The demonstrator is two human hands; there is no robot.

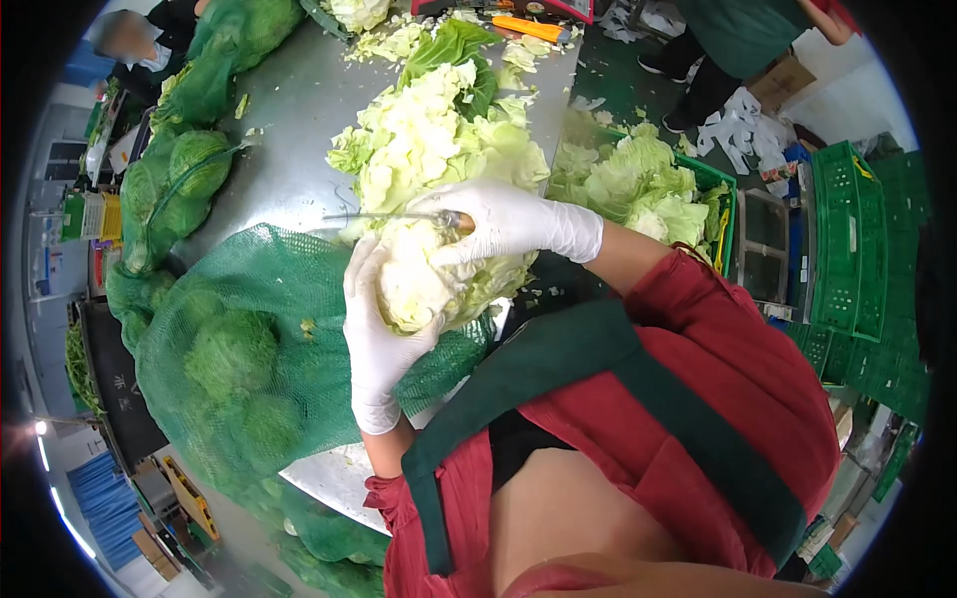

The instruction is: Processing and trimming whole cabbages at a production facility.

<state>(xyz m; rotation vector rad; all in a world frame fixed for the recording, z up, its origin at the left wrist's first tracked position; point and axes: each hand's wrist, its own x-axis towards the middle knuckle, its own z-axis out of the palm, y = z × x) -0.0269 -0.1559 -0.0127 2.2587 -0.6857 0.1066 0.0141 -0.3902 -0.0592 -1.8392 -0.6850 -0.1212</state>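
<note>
My left hand (374, 329), in a white glove, cups the near left side of a pale cabbage head (410, 278). In my gloved right hand (497, 224) is a knife (389, 216); its thin blade points left, just beyond the head. The right thumb rests on the cabbage. Directly past the blade lies a heap of loose pale leaves (434, 142) on the metal table (291, 112). Left of my hands, a green mesh bag (299, 269) holds several round green heads (232, 355), seen through the netting.
Along the left table edge sit more filled mesh bags (176, 172). A green crate (721, 183) of leaves stands off the right edge. An orange-handled cutter (531, 29) lies at the far end. Two people (138, 45) are beyond the table, one at each side.
</note>
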